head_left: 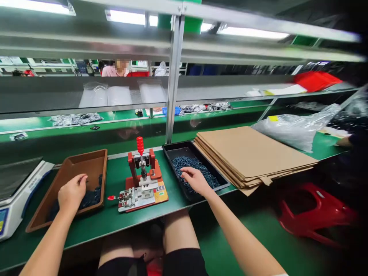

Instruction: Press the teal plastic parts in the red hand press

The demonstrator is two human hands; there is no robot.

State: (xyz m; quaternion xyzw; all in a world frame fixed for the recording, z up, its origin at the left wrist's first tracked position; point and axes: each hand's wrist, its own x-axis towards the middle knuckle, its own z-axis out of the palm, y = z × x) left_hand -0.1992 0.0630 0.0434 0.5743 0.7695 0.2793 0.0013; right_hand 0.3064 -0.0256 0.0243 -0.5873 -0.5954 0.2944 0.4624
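Slim blue-black pieces (211, 178) lie loose in one black tray (179, 152), too many to count, with the right hand (195, 180) above them. Its fingers are curled, thumb and forefinger close together; whether they grip a piece I cannot tell. At the other side, the left hand (71, 191) is over one brown tray (89, 163), thumb and forefinger nearly meeting; I cannot tell if anything is pinched there. Dark pieces (93, 196) lie in that tray too, partly hidden and uncountable.

Between the trays stands one toggle-clamp fixture (143, 180), untouched, its single red handle (140, 145) upright. Work looks under way and, I judge, between two pieces: plenty remains in the black tray, but which pieces are finished, and whether the fixture is loaded, does not show.

Left of the brown tray sits one digital scale (25, 191). Right of the black tray is one stack of cardboard sheets (253, 153), its layers too tight to count, and behind it one large clear bag (296, 126). Farther off, three clear plastic sleeves (120, 96) rest on the shelf, and one co-worker in pink (110, 71) appears beyond.
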